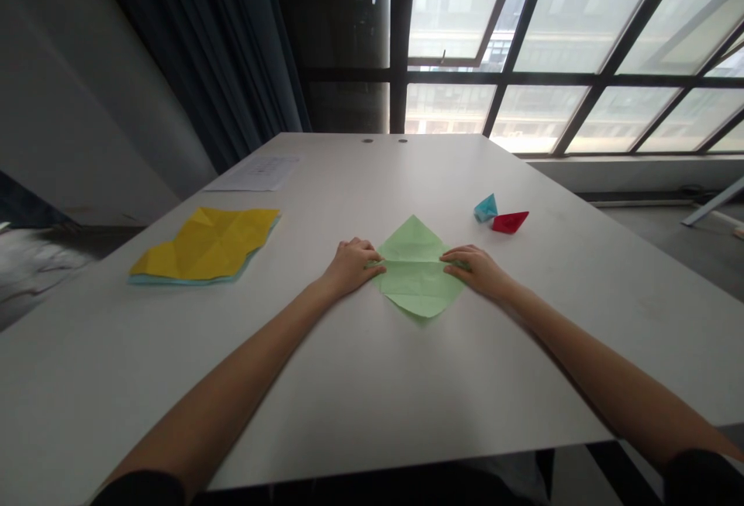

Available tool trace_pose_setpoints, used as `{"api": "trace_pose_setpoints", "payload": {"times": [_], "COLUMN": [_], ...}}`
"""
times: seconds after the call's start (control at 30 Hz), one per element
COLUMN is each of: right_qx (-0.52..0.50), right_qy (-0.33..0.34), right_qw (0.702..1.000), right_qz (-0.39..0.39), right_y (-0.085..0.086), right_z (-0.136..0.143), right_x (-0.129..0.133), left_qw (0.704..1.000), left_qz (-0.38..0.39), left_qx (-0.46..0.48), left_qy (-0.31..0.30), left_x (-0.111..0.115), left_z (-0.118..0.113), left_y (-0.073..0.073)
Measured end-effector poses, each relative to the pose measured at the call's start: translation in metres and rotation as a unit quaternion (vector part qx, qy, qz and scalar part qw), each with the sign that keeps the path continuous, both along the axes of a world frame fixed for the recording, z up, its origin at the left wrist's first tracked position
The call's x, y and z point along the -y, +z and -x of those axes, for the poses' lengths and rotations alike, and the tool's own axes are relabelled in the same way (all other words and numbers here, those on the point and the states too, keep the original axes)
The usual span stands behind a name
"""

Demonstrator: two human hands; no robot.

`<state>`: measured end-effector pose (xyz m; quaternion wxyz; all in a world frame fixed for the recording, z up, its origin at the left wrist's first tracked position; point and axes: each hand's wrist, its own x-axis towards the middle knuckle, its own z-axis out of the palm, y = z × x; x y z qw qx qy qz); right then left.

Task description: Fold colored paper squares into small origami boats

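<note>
A light green sheet of paper (415, 285) lies on the white table, turned so that one corner points away from me. A crease runs across its middle from side to side. My left hand (353, 264) pinches its left corner between thumb and fingers. At the opposite side, my right hand (473, 267) is closed on the right corner in the same way. The paper's near edge is slightly raised off the table, with a shadow under it. Both corner tips are partly hidden by the fingers.
Left on the white table (360, 397) lies a creased yellow sheet (209, 242) over light blue paper (241, 267). Behind it is a printed white sheet (256, 173). To the right sit a small blue folded paper piece (486, 208) and a red folded paper boat (511, 222).
</note>
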<state>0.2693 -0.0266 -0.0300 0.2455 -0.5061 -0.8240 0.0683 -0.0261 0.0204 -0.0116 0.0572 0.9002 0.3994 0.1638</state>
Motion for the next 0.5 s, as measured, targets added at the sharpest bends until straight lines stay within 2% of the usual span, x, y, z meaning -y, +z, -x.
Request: {"api": "trace_pose_setpoints", "payload": {"times": [0.2,0.3,0.4,0.5], "right_qx": [0.036,0.036,0.017,0.008], "right_qy": [-0.009,-0.019,-0.042,-0.059], "right_qw": [0.999,0.997,0.994,0.991], "right_qz": [-0.024,-0.059,-0.101,-0.119], "right_y": [0.012,0.019,0.022,0.021], "right_z": [0.002,0.003,0.003,0.004], "right_x": [0.007,0.01,0.012,0.012], "left_qw": [0.987,0.96,0.899,0.808], "left_qz": [0.085,0.155,0.288,0.445], "left_qx": [0.129,0.205,0.28,0.351], "left_qy": [0.042,0.108,0.175,0.159], "left_x": [0.004,-0.001,-0.005,-0.005], "left_z": [-0.006,-0.006,-0.002,0.003], "left_y": [0.013,0.017,0.02,0.028]}}
